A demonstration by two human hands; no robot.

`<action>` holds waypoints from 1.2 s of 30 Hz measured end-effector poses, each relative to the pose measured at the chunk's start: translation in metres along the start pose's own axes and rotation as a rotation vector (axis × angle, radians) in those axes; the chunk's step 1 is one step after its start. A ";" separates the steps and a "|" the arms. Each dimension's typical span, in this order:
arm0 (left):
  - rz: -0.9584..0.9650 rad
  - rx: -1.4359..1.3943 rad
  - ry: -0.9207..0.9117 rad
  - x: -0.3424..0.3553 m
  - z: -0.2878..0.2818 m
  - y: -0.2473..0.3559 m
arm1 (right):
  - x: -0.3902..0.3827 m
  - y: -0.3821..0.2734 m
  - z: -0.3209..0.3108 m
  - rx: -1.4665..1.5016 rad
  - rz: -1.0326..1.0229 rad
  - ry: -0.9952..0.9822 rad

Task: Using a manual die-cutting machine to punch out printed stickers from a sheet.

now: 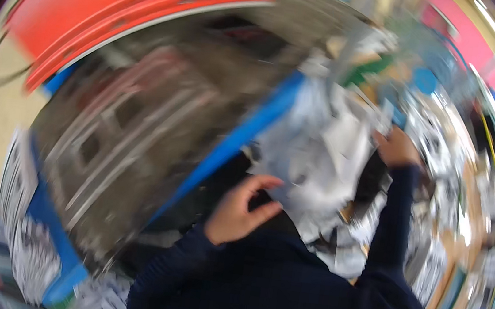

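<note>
Navy sleeves [394,228] and a dark top [280,288] are filling the nearest part of the view. The left hand [235,216] is hanging with thumb and fingers curved apart, a gap showing between them. The right hand [399,150], farther forward, is showing at the right edge of a white heap [328,152]; blur is hiding whether it is pinching anything. That heap is lying between the hands, looking crumpled and sheet-like, with soft grey shadows in its folds; I cannot tell whether it is paper or plastic. Beyond the left hand, a blue strip [240,135] is edging a worn grey-brown surface [230,91], and a red panel [140,18] is standing past that. Marked papers [34,258] are lying well left of the left hand, their dark printing blurring past reading. A round blue thing [424,81] is showing beyond the right hand.
</note>
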State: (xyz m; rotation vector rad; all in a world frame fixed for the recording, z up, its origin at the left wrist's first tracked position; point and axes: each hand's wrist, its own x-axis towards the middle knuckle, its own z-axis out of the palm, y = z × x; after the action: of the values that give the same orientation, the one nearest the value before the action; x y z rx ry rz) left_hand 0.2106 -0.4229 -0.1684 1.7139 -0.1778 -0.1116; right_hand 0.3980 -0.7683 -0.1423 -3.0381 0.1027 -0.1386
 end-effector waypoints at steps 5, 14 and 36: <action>0.159 -0.073 -0.098 -0.060 -0.035 0.035 | -0.064 -0.100 -0.115 0.772 -0.567 -0.112; 0.339 0.510 0.558 -0.197 -0.143 0.161 | -0.073 -0.296 -0.115 0.785 -1.382 -0.122; -0.503 1.460 0.873 -0.303 -0.424 0.109 | -0.072 -0.344 -0.083 0.467 -1.610 0.021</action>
State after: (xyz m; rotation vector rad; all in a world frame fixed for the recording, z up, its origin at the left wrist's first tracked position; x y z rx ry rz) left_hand -0.0182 0.0286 -0.0054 3.0122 1.0822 0.5324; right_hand 0.3407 -0.4295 -0.0317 -1.8945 -1.9452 -0.2281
